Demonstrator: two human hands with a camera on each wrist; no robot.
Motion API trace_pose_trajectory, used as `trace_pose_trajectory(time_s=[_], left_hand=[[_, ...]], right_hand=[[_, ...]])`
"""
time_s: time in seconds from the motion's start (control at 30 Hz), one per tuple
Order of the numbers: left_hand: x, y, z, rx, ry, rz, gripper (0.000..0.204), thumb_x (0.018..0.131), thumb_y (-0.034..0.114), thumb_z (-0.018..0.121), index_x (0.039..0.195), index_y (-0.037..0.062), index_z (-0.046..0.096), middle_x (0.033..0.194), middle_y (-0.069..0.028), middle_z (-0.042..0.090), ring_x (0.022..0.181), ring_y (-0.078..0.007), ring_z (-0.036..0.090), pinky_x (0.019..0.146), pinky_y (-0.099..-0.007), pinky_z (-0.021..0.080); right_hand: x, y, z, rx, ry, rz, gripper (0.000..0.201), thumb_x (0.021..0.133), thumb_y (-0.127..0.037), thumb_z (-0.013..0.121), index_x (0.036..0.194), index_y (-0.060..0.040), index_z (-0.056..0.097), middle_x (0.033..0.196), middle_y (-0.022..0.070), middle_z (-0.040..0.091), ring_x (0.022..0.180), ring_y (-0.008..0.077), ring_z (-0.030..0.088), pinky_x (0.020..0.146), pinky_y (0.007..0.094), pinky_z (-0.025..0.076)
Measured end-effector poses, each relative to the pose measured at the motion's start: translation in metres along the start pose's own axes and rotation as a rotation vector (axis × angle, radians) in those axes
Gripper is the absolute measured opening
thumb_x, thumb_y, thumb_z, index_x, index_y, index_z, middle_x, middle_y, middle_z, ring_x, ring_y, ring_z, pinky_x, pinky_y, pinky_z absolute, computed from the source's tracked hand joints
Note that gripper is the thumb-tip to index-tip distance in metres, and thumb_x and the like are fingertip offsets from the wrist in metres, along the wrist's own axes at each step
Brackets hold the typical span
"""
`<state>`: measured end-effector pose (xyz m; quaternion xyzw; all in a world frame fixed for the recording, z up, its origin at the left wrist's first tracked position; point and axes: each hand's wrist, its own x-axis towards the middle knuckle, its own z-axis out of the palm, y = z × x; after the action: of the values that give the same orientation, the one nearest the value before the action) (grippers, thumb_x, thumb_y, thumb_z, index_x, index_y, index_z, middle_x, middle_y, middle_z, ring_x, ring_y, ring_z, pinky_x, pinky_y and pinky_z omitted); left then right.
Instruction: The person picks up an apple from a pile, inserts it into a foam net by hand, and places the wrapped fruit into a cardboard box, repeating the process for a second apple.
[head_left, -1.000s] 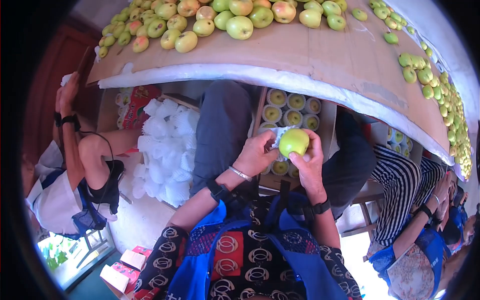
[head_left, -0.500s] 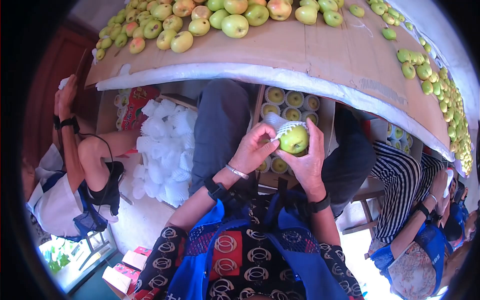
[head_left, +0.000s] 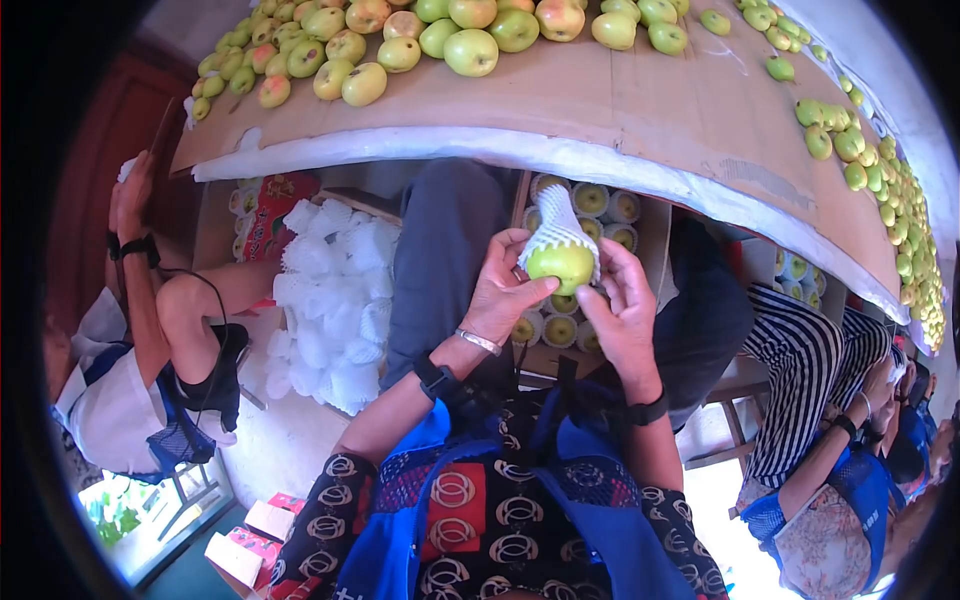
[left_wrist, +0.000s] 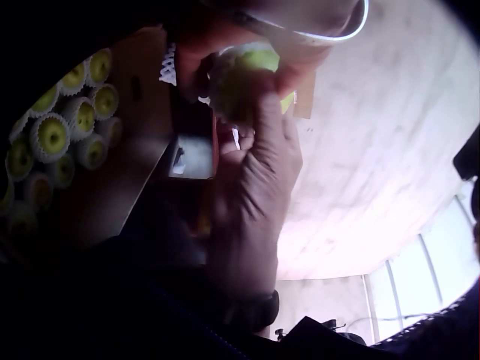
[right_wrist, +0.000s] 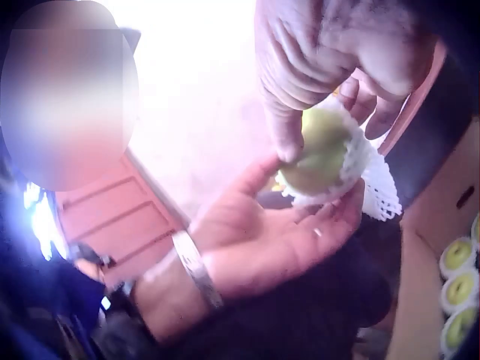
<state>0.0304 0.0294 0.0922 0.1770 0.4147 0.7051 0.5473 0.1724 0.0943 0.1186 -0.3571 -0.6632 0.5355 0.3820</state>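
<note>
Glossy green apple (head_left: 562,267), white foam net (head_left: 557,217) partly over it, left hand (head_left: 499,292) and right hand (head_left: 624,308) part-curled, pinching it.

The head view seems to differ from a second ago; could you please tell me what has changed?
The foam net, first beside the green apple, now covers its far part, loose end pointing away from the wearer. The apple shifted slightly left; the left hand and right hand both hold it. The loose apples on the table stayed put.
</note>
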Motion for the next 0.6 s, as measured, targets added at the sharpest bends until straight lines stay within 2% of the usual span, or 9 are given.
trace_pose_trajectory(time_s=[0.03, 0.1, 0.13, 0.17, 0.3, 0.37, 0.5, 0.6], left_hand=[[0.0, 0.002, 0.001, 0.037, -0.03, -0.008, 0.056, 0.072, -0.002, 0.067, 0.119, 0.0052, 0.038, 0.112, -0.0063, 0.05, 0.103, -0.0152, 0.051, 0.087, -0.0304, 0.045], [0.001, 0.006, 0.002, 0.073, -0.061, -0.017, 0.056, 0.072, -0.002, 0.068, 0.119, 0.0039, 0.039, 0.112, -0.0061, 0.051, 0.103, -0.0149, 0.052, 0.088, -0.0303, 0.044], [0.0, 0.008, 0.002, 0.045, -0.067, -0.085, 0.056, 0.071, -0.002, 0.069, 0.119, 0.0032, 0.04, 0.112, -0.0057, 0.051, 0.101, -0.0146, 0.052, 0.088, -0.0298, 0.044], [-0.001, 0.008, 0.003, 0.017, -0.073, -0.157, 0.055, 0.071, -0.001, 0.069, 0.118, 0.0025, 0.041, 0.111, -0.0053, 0.052, 0.1, -0.0143, 0.053, 0.088, -0.0294, 0.044], [-0.003, 0.004, -0.001, 0.051, -0.073, -0.13, 0.056, 0.071, 0.0, 0.07, 0.119, 0.0041, 0.04, 0.109, -0.0048, 0.053, 0.099, -0.0135, 0.054, 0.087, -0.0291, 0.045], [-0.003, 0.0, -0.002, 0.029, -0.063, -0.107, 0.054, 0.073, 0.002, 0.069, 0.118, 0.0058, 0.04, 0.109, -0.0048, 0.053, 0.097, -0.0131, 0.054, 0.086, -0.0285, 0.046], [-0.002, -0.001, 0.0, 0.07, -0.035, -0.096, 0.052, 0.075, 0.002, 0.067, 0.118, 0.0068, 0.039, 0.11, -0.0049, 0.052, 0.098, -0.0128, 0.053, 0.086, -0.0281, 0.045], [-0.001, -0.001, -0.003, 0.122, -0.012, -0.058, 0.051, 0.076, 0.001, 0.066, 0.118, 0.0066, 0.038, 0.11, -0.0048, 0.052, 0.101, -0.0133, 0.052, 0.086, -0.0276, 0.045]], right_hand=[[-0.001, 0.002, -0.003, 0.313, 0.003, 0.157, 0.042, 0.078, -0.005, 0.064, 0.116, -0.0001, 0.047, 0.11, 0.0121, 0.053, 0.099, 0.0154, 0.053, 0.083, 0.0275, 0.044], [-0.001, 0.007, -0.009, 0.272, -0.02, 0.143, 0.035, 0.082, -0.003, 0.059, 0.115, 0.0008, 0.048, 0.108, 0.0101, 0.054, 0.097, 0.0122, 0.053, 0.082, 0.0252, 0.043], [-0.001, 0.008, -0.011, 0.229, -0.04, 0.132, 0.028, 0.086, -0.001, 0.054, 0.113, 0.0017, 0.049, 0.105, 0.0081, 0.055, 0.095, 0.009, 0.052, 0.081, 0.0228, 0.043], [-0.002, 0.008, -0.011, 0.242, -0.02, 0.144, 0.022, 0.088, -0.002, 0.052, 0.109, 0.0024, 0.052, 0.096, 0.0062, 0.057, 0.09, 0.0077, 0.054, 0.077, 0.0209, 0.044], [-0.005, 0.014, -0.006, 0.087, 0.033, 0.174, 0.016, 0.087, -0.001, 0.053, 0.102, 0.0025, 0.055, 0.092, 0.004, 0.056, 0.087, 0.0058, 0.053, 0.072, 0.0196, 0.044], [-0.004, 0.015, -0.002, 0.077, 0.109, 0.079, 0.011, 0.086, -0.001, 0.053, 0.096, 0.002, 0.057, 0.086, 0.0022, 0.054, 0.082, 0.0044, 0.052, 0.069, 0.018, 0.044], [-0.005, 0.013, 0.001, 0.104, 0.096, 0.037, 0.012, 0.085, 0.0, 0.054, 0.096, 0.0011, 0.058, 0.085, 0.0026, 0.053, 0.077, 0.0054, 0.052, 0.068, 0.0192, 0.043], [-0.006, 0.012, 0.004, 0.027, 0.077, -0.046, 0.012, 0.082, 0.002, 0.057, 0.094, -0.0001, 0.059, 0.084, 0.0046, 0.055, 0.074, 0.0092, 0.053, 0.066, 0.0218, 0.043]])
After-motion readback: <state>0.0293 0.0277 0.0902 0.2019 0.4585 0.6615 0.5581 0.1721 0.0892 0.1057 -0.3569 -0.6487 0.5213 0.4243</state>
